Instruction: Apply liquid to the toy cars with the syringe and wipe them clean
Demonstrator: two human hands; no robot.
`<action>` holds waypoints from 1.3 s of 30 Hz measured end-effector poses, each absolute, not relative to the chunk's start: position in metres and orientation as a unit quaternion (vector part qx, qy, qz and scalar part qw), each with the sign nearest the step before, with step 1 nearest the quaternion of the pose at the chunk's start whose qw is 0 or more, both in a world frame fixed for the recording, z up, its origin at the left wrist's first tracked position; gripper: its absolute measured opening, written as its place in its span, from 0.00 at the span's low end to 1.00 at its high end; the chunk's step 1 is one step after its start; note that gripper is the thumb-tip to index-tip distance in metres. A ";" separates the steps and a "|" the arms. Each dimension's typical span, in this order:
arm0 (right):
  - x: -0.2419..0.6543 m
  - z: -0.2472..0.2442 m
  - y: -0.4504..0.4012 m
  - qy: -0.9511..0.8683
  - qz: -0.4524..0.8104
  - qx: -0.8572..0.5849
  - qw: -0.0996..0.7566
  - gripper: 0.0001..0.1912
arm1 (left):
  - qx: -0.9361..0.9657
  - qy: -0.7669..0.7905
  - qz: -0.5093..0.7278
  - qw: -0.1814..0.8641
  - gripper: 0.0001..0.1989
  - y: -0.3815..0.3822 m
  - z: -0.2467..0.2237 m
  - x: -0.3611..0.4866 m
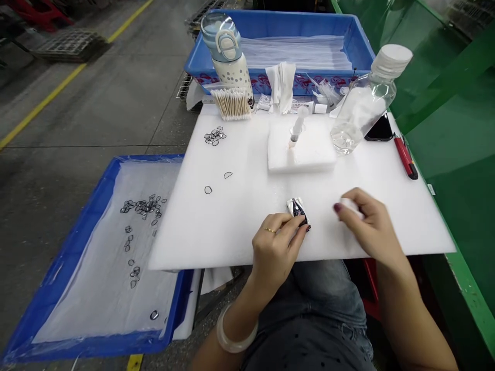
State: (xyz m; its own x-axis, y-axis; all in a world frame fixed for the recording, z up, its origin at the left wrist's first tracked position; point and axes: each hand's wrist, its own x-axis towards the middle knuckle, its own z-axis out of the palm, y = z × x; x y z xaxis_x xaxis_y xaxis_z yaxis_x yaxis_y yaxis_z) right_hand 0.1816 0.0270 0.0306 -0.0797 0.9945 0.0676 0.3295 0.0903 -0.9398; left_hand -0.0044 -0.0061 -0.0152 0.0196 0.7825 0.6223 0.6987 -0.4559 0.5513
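Note:
My left hand is closed, its fingertips pinching a small black pointed part against a small white pad on the board. Part of that piece is hidden under the fingers. To the right, my right hand is closed around a wad of white material, perhaps tissue, just above the board. Beyond my hands stands a white foam block with a syringe stuck upright and tilted in it. Thin black rings lie in a small pile at the board's left, with two loose rings nearer.
Clear bottle, phone and red cutter line the right side. Cotton swabs, a spotted flask and tubes stand at the back, before a blue crate. Lower left is a blue tray with more rings.

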 end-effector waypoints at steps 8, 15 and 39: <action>0.164 0.018 0.038 -0.765 0.296 -0.525 0.225 0.05 | 0.683 0.556 0.456 0.123 0.10 -0.006 -0.015 -0.008; 0.164 0.017 0.037 -0.768 0.298 -0.520 0.224 0.05 | 0.660 0.581 0.449 0.160 0.10 -0.004 -0.013 -0.013; 0.172 0.012 0.014 -0.764 0.188 -0.486 0.381 0.04 | 0.772 0.482 0.315 0.271 0.32 0.012 0.000 -0.035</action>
State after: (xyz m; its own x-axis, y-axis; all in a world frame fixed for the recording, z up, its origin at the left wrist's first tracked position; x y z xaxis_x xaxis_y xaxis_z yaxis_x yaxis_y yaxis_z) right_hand 0.1722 0.0135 0.0116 -0.2372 0.8856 0.3993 0.5990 0.4570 -0.6575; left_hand -0.0351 0.0125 -0.0002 0.3383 0.9139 0.2243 0.5726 -0.3890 0.7216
